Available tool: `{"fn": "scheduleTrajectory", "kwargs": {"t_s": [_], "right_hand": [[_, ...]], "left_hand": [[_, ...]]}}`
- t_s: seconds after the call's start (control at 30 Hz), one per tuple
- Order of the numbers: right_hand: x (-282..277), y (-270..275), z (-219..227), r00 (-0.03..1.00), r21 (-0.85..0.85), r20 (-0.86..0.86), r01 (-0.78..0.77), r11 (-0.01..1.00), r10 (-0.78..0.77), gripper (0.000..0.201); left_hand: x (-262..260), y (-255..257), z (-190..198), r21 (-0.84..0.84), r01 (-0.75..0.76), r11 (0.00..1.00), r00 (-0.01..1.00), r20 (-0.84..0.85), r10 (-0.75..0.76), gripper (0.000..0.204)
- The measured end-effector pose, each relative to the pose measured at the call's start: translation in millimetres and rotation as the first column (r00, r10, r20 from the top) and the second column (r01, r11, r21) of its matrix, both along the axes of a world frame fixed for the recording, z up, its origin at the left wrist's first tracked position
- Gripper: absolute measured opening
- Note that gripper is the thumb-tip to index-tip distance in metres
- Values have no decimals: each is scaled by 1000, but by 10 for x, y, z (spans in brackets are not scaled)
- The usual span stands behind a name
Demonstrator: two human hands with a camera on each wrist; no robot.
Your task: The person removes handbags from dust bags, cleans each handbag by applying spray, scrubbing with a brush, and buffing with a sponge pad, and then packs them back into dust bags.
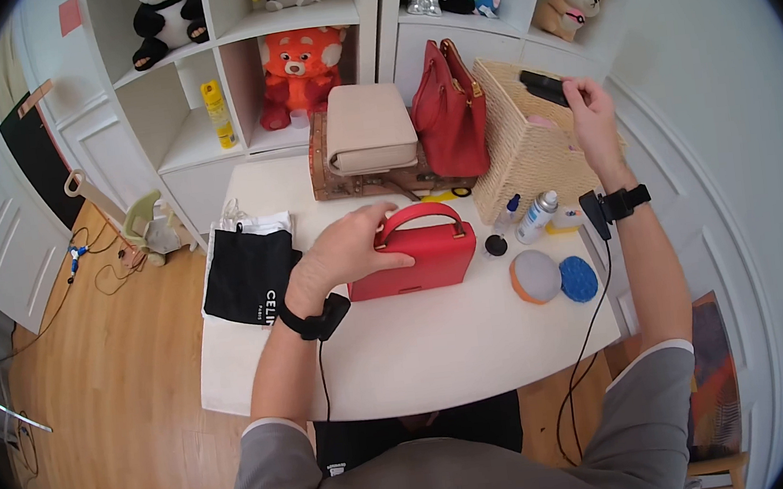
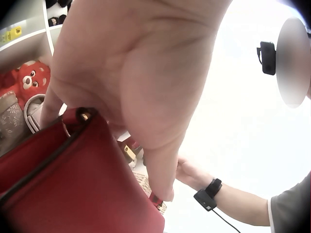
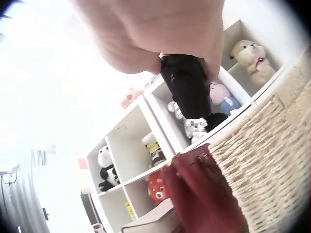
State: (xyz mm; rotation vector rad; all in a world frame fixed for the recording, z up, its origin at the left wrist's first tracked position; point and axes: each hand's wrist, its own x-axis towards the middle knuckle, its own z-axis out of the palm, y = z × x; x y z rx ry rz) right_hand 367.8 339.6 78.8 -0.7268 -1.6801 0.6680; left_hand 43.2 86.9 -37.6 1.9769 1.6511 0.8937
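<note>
A small red handbag (image 1: 422, 258) with a raised top handle stands upright on the white table. My left hand (image 1: 349, 249) holds it from above at its left end, with the thumb across one face and the fingers over the far side. In the left wrist view, the red handbag (image 2: 92, 179) fills the lower left beneath the hand (image 2: 141, 73). My right hand (image 1: 596, 118) is raised over the woven basket (image 1: 519, 140), pinching a black elongated object (image 1: 543, 88). The right wrist view shows that black object (image 3: 187, 87) pointing down from the fingers.
Behind the handbag, a beige bag (image 1: 370, 127) lies on a brown case (image 1: 332, 179), beside a dark red tote (image 1: 449, 114). Black cloth (image 1: 242, 274) lies left. A spray can (image 1: 537, 217), round sponge (image 1: 533, 277) and blue scrubber (image 1: 578, 279) stand right. Cables trail from both wrists.
</note>
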Motion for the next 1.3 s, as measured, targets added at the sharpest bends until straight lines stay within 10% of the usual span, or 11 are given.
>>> {"fn": "scheduleTrajectory", "kwargs": {"t_s": [0.13, 0.33, 0.8, 0.9, 1.0, 1.3], "right_hand": [[-126, -606, -92, 965, 273, 259, -118, 955, 45, 9], [-358, -1689, -292, 819, -152, 220, -508, 848, 530, 7], [-236, -1930, -629, 752, -417, 93, -566, 711, 653, 6], [-236, -2059, -534, 844, 51, 379, -428, 902, 379, 23], [-214, -2026, -481, 753, 726, 619, -440, 529, -223, 48], [-195, -1929, -611, 746, 805, 582, -473, 359, -324, 44]], "left_hand": [[62, -8, -12, 358, -26, 933, 998, -36, 41, 100], [405, -174, 189, 708, -38, 706, 982, 157, -105, 93], [511, -280, 226, 612, 225, 758, 974, -125, -189, 45], [533, -305, 232, 575, 177, 798, 984, -93, -151, 44], [510, -328, 213, 609, 144, 780, 990, -91, -112, 44], [522, -327, 231, 611, 235, 756, 967, -67, -247, 41]]}}
